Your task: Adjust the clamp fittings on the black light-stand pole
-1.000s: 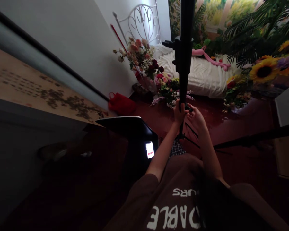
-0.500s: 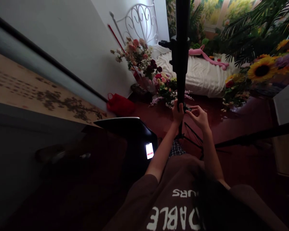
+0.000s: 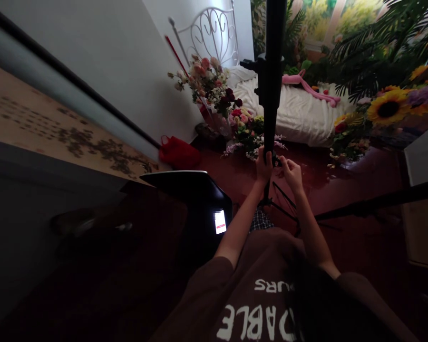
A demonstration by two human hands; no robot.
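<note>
Left hand (image 3: 264, 168): is wrapping around the lower part of the black tripod stand (image 3: 270, 104); is clamped on the pole.

Right hand (image 3: 290, 175): is reaching to the pole just beside the left hand; its fingertips (image 3: 282, 164) are pinching a small black fitting (image 3: 277, 162); the hands are close together, nearly touching.

Stand: is rising upright from between the hands past the top of the view; its folded black legs (image 3: 283, 208) are slanting down below the hands; a black clamp (image 3: 257, 64) is sticking out sideways higher up the pole.

Person: is wearing a brown T-shirt (image 3: 260, 289) with white lettering and checked shorts (image 3: 260, 220).

Nearby: a dark, curved black object (image 3: 187, 190) is sitting left of the arms; a lit phone screen (image 3: 220, 222), partly blurred, is glowing on it; a red bag (image 3: 178, 153) is lying on the dark red floor (image 3: 328, 183).

Beyond: bunches of flowers (image 3: 248, 135) are lying on the floor ahead of the hands; a bed (image 3: 299, 111) with white sheets is carrying a pink plush toy (image 3: 310, 87); a sunflower (image 3: 388, 108) is showing at right.
</note>
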